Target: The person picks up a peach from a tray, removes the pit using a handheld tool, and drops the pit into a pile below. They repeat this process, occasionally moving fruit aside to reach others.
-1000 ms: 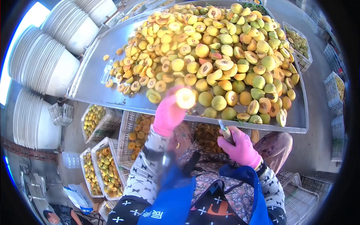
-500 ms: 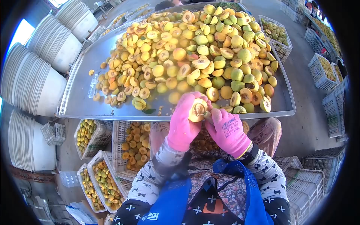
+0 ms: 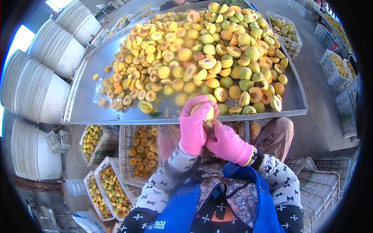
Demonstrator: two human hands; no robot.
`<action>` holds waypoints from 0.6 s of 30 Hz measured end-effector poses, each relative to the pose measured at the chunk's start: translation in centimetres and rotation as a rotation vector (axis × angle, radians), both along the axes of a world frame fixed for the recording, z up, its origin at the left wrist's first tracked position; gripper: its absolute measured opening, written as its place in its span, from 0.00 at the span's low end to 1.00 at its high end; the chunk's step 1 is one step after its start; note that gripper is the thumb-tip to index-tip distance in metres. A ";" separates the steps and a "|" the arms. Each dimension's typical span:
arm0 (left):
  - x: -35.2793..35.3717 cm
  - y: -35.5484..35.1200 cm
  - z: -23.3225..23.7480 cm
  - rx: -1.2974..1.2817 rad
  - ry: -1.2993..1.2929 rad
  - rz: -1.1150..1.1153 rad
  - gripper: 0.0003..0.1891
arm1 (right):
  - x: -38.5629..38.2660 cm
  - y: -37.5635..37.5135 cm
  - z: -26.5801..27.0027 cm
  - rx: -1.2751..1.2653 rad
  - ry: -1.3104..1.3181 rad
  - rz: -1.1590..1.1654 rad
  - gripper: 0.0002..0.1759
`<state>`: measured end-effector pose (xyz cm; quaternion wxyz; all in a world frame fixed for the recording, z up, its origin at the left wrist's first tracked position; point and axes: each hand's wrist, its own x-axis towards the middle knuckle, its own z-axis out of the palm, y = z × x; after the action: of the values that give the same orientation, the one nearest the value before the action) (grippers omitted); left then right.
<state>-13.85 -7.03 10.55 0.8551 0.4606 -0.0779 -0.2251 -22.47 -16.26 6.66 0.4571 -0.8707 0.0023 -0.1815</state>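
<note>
Pink-gloved left hand clasps one yellow stone fruit at the near edge of the steel tray. The right hand presses under it; whether it grips anything I cannot tell. Many cut halves lie on the tray, and whole fruits are left.

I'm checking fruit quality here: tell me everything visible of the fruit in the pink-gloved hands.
The fruit is small, rounded and pale yellow, with smooth-looking skin. Only its top shows: the left hand, pink-gloved, curls its fingers over the front, and the right hand presses against it from below. It is held at the near rim of the metal tray. Whether it is whole or cut cannot be told.
</note>
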 end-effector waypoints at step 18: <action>2.7 0.9 0.0 0.039 -0.076 -0.345 0.18 | -0.5 -2.4 4.4 1.147 0.650 0.531 0.08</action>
<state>-11.15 -6.10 10.53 0.7912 0.4649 -0.1836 -0.3525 -23.02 -18.64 11.07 0.8483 -0.4741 0.0215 0.2349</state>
